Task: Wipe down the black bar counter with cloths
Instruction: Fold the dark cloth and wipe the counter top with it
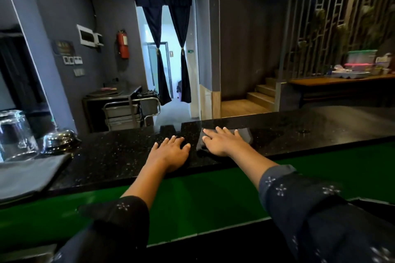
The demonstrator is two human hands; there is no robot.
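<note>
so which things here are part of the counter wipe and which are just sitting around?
In the job:
- black bar counter
- dark cloth pressed flat under the right hand
- left hand, flat on the counter; a cloth under it cannot be made out

Lying about:
- upturned glass, far left
- metal dome bell beside it
- grey cloth under the glass

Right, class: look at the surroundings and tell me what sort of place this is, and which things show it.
Probably a bar or restaurant. A long black counter holds upturned glasses and a shiny bell; behind it stands a metal trolley. A cloth lies under the right hand.
</note>
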